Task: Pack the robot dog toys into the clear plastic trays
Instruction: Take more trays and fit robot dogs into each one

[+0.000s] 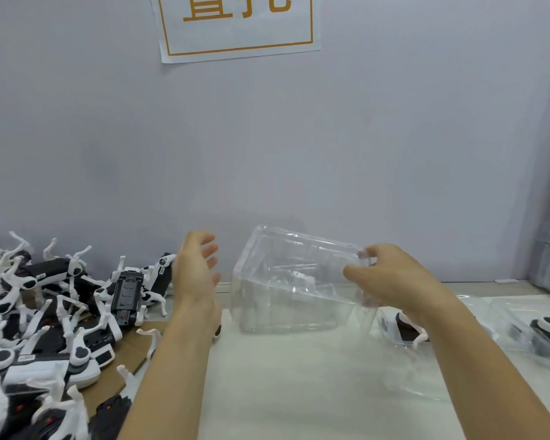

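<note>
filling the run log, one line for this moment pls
right hand: grips clear tray, tilted | left hand: open, apart

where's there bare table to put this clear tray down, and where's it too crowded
Free: the white table surface between the two forearms, in front of the clear tray that the right hand grips. The left hand is open, holding nothing. Crowded: the pile of robot dog toys on the left, and the packed trays on the right.

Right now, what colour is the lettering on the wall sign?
Orange, with an orange border, on the white wall sign; the head view shows it, cut off at the top.
</note>
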Demonstrator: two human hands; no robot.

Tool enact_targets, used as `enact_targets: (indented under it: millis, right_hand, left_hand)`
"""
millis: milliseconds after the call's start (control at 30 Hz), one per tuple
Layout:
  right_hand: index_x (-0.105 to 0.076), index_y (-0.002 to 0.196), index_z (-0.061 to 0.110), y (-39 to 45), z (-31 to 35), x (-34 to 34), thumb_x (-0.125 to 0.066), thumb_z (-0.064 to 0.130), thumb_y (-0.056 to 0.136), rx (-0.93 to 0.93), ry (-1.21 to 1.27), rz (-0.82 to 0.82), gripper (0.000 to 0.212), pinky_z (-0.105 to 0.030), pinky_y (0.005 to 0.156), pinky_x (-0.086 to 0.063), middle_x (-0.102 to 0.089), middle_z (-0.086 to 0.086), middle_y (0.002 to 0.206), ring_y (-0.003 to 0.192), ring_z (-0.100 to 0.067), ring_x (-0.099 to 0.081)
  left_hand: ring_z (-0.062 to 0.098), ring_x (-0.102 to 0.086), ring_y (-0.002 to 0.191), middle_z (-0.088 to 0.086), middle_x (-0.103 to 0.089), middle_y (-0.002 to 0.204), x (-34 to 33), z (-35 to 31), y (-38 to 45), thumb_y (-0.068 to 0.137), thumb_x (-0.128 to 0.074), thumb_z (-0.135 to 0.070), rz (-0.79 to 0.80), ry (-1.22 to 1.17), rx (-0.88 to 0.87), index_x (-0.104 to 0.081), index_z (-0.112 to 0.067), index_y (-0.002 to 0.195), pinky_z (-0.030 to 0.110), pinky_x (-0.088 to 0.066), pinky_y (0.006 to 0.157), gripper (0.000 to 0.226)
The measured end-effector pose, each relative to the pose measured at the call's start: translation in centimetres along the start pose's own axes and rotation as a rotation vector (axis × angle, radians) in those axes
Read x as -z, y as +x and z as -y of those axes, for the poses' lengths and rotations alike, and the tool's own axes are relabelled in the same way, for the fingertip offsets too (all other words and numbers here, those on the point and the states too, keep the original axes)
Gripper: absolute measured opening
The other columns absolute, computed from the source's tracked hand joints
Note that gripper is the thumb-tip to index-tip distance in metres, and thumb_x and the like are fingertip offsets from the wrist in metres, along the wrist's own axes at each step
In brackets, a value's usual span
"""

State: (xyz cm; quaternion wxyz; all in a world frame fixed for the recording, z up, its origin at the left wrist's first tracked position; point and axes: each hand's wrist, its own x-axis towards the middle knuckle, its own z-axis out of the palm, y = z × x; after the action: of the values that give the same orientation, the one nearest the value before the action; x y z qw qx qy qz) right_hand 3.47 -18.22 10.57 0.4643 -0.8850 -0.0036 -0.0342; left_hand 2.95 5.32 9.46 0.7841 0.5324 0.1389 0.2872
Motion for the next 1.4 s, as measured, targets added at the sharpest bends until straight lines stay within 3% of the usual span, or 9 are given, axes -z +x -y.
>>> enact_targets:
  millis: [233,400,533,633,733,967,1133,1300,1400]
  right_hand:
    - [-0.054,0.125,0.015,-0.7,0.0,-0.6,-0.063,0.023,0.086,-0.025,-0.194,0.307,0.041,-0.028,0.071,-0.062,-0.068,-0.004,0.088,0.068,-0.015,-0.071]
    - [-0.051,0.129,0.018,-1.0,-0.1,-2.4,-0.059,0.031,0.087,-0.025,-0.4,0.425,0.045,-0.03,0.084,-0.058,-0.065,0.008,0.095,0.069,-0.01,-0.074]
    - [-0.048,0.131,0.018,-0.8,-0.5,-3.6,-0.05,0.028,0.091,-0.046,-0.572,0.463,0.041,-0.018,0.063,-0.045,-0.069,0.004,0.1,0.064,-0.008,-0.068]
    - [-0.046,0.133,0.017,-0.7,-0.9,-4.1,-0.049,0.025,0.094,-0.071,-0.63,0.469,0.04,-0.018,0.057,-0.041,-0.064,0.004,0.091,0.068,-0.01,-0.064]
    - [-0.049,0.127,0.014,-0.6,-1.0,-4.1,-0.05,0.025,0.095,-0.064,-0.664,0.46,0.033,-0.018,0.054,-0.038,-0.061,0.003,0.092,0.067,-0.012,-0.062]
    - [-0.044,0.139,0.015,-0.6,-0.7,-3.9,-0.052,0.034,0.097,-0.048,-0.659,0.441,0.047,-0.022,0.063,-0.045,-0.055,0.001,0.133,0.096,-0.016,-0.072]
    - [-0.043,0.14,0.016,-0.7,-0.6,-3.9,-0.052,0.038,0.097,-0.035,-0.656,0.44,0.049,-0.026,0.078,-0.05,-0.052,0.001,0.136,0.096,-0.018,-0.072]
    - [-0.042,0.139,0.02,-0.6,-0.8,-3.6,-0.052,0.042,0.096,-0.018,-0.655,0.432,0.049,-0.022,0.064,-0.045,-0.048,0.006,0.12,0.086,-0.014,-0.071]
    - [-0.044,0.138,0.018,-0.5,-0.6,-3.5,-0.053,0.042,0.096,0.01,-0.66,0.413,0.049,-0.025,0.072,-0.048,-0.052,0.004,0.121,0.084,-0.016,-0.066]
  left_hand:
    - [0.022,-0.052,0.085,0.008,-0.066,0.095,3.0,0.3,2.2,0.087,-0.055,-0.01,-0.172,0.217,-0.034,-0.064,-0.01,0.092,0.035,-0.039,0.073,0.011]
    - [0.027,-0.058,0.096,0.002,-0.063,0.101,4.4,1.8,2.4,0.089,-0.06,-0.02,-0.081,0.879,-0.097,-0.062,-0.018,0.102,0.037,-0.045,0.086,0.013]
    - [0.026,-0.054,0.092,0.0,-0.061,0.081,4.6,2.9,2.2,0.09,-0.058,-0.026,0.053,1.361,0.021,-0.06,-0.019,0.08,0.031,-0.042,0.084,0.012]
    - [0.029,-0.056,0.112,0.005,-0.066,0.111,4.6,4.2,1.8,0.088,-0.058,-0.032,0.056,1.558,0.104,-0.063,-0.015,0.11,0.036,-0.043,0.098,0.028]
    - [0.032,-0.054,0.118,0.009,-0.061,0.12,4.8,4.8,1.4,0.088,-0.058,-0.022,-0.035,1.592,0.061,-0.058,-0.015,0.119,0.039,-0.048,0.095,0.032]
    - [0.026,-0.058,0.113,0.004,-0.061,0.119,4.9,5.5,0.9,0.091,-0.058,-0.015,-0.154,1.675,-0.007,-0.055,-0.019,0.12,0.031,-0.04,0.071,0.03]
    - [0.025,-0.06,0.111,0.001,-0.063,0.117,5.0,5.8,0.9,0.09,-0.058,-0.015,-0.2,1.698,-0.038,-0.058,-0.023,0.114,0.03,-0.039,0.069,0.025]
    - [0.026,-0.06,0.107,0.002,-0.061,0.113,4.8,5.4,1.1,0.087,-0.063,-0.014,-0.175,1.632,-0.029,-0.061,-0.021,0.11,0.031,-0.04,0.067,0.024]
    - [0.028,-0.06,0.102,0.004,-0.061,0.112,4.8,4.4,1.4,0.084,-0.068,-0.019,-0.167,1.536,-0.049,-0.062,-0.023,0.106,0.033,-0.042,0.068,0.023]
